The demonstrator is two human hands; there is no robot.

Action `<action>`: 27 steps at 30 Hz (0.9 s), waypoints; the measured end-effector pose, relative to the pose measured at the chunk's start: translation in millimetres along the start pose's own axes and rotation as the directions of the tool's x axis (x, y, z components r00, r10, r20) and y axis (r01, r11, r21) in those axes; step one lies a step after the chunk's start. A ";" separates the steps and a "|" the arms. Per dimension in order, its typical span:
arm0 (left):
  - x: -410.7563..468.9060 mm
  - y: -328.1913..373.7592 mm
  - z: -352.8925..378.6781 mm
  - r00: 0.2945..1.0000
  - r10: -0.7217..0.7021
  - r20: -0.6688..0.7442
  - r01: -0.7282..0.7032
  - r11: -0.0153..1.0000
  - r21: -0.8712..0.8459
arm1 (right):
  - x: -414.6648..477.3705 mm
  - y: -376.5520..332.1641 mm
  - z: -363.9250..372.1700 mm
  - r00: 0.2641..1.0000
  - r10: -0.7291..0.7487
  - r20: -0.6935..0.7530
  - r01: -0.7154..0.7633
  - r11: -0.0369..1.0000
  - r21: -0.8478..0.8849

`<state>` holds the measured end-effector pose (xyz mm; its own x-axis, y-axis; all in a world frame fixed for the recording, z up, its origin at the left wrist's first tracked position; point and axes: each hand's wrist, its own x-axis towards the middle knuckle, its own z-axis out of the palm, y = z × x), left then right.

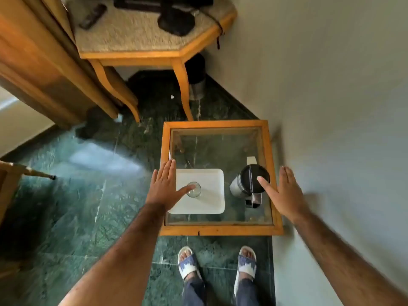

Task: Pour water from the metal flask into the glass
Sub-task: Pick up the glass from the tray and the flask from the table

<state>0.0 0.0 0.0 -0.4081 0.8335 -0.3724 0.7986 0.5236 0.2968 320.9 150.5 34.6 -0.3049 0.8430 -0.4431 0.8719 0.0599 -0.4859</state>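
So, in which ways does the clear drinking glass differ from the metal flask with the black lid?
The clear drinking glass is transparent and open at the top; the metal flask with the black lid is opaque and closed. The glass stands on the white square tray; the flask stands directly on the glass table top. The glass looks smaller than the flask. Both stand upright and neither is held.
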 end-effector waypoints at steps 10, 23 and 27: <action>33.1 -25.4 135.3 0.972 -0.161 0.173 0.209 0.927 -0.311 | -11.6 62.2 112.0 0.958 0.225 0.179 -0.288 0.764 0.577; 52.0 -25.0 209.3 0.919 -0.395 -0.002 0.244 0.571 -0.784 | 4.2 56.6 158.2 0.983 0.108 -0.151 0.110 0.313 0.943; 56.2 -28.0 222.1 0.915 -0.402 -0.033 0.206 0.535 -0.820 | 6.9 48.6 168.8 0.950 0.151 -0.273 0.227 0.264 0.937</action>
<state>53.0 -6.9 -224.5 -0.7090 0.5579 -0.4313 -0.0196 0.5957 0.8030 296.5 69.0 -119.2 -0.0538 0.9559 -0.2888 -0.1986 -0.2937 -0.9350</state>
